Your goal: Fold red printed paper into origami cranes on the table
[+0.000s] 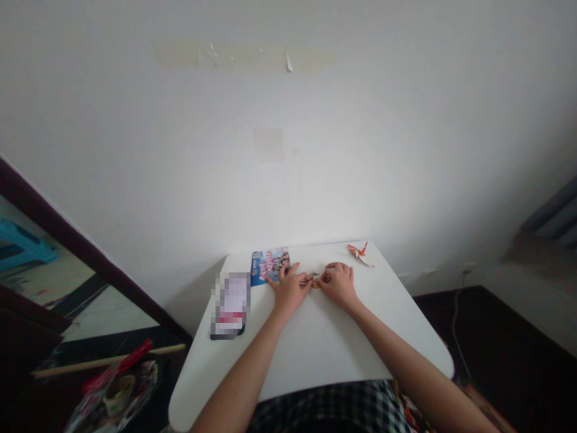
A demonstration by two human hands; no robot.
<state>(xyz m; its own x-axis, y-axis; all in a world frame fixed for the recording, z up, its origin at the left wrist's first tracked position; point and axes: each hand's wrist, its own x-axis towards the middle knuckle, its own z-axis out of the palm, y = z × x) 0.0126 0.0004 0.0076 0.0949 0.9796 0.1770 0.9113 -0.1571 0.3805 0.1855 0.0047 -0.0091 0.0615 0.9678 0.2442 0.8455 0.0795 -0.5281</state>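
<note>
Near the middle of the table's far half, my left hand (291, 292) and my right hand (339, 285) meet over a small folded piece of paper (316, 284). The fingertips of both hands pinch it from either side, and they hide most of it. It looks brownish with a bit of blue. Some fingers of my left hand reach over the right part of a blue printed flyer (260, 269) with pink and white lettering. Beyond my right hand, a red and white folded paper crane (359, 252) rests on the tabletop.
A phone (232, 300), its screen blurred out, lies at the left on the white table (315, 355). The wall (288, 198) rises right behind the table. On the floor at lower left stands a bag-lined bin (119, 394), with a wooden stick (112, 359) beside it.
</note>
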